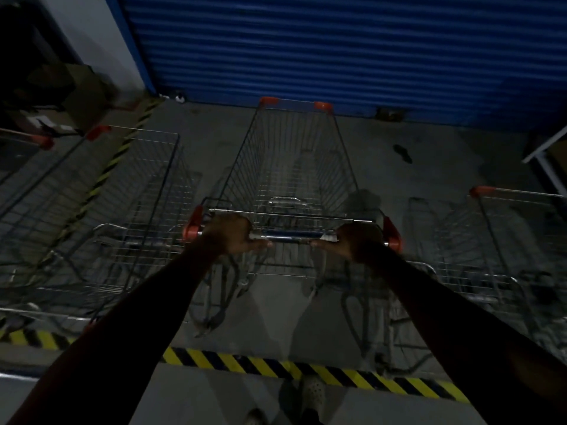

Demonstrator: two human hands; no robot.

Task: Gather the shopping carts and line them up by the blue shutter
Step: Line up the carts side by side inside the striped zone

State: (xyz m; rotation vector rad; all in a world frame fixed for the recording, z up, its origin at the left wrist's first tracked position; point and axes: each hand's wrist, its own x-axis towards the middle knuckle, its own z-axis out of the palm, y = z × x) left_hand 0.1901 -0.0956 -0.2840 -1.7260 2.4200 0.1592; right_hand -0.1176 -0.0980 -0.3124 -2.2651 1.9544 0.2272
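Carts (129, 191) flank middle cart (291, 179); blue shutter (337, 41) ahead.

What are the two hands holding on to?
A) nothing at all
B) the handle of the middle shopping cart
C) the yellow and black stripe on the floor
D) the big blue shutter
B: the left hand and the right hand both grip the metal handle bar of the middle silver wire shopping cart with red-orange corner caps, which points at the blue ribbed shutter.
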